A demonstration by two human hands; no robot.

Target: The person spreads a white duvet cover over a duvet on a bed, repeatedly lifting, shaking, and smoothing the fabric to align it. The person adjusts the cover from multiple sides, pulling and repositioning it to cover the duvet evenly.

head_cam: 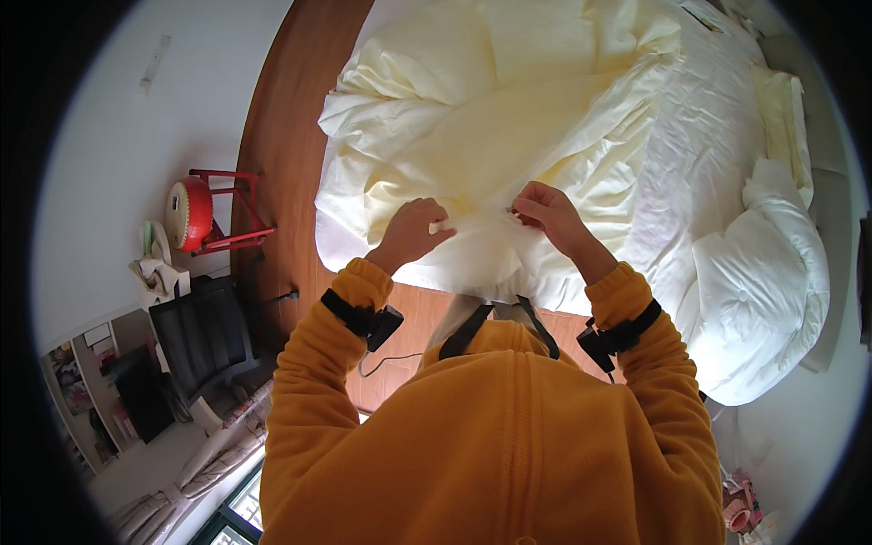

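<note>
A rumpled pale yellow duvet cover (524, 129) spreads over the bed before me. At its near part, my left hand (412, 230) has its fingers curled, with a bit of the pale cloth showing between thumb and fingers. My right hand (548, 214) pinches the near edge of the cover between thumb and fingertips. A small dark piece, perhaps a zip pull, shows at those fingertips; it is too small to name surely. Between the two hands the cloth lies in soft, overexposed folds.
A white quilt (756, 293) is bunched at the right, beside a pale yellow pillow (783, 129) and the headboard (828, 197). Leftward stand a red drum (193, 212) on a red frame and a black mesh office chair (201, 337). A cable (388, 358) hangs near my left forearm.
</note>
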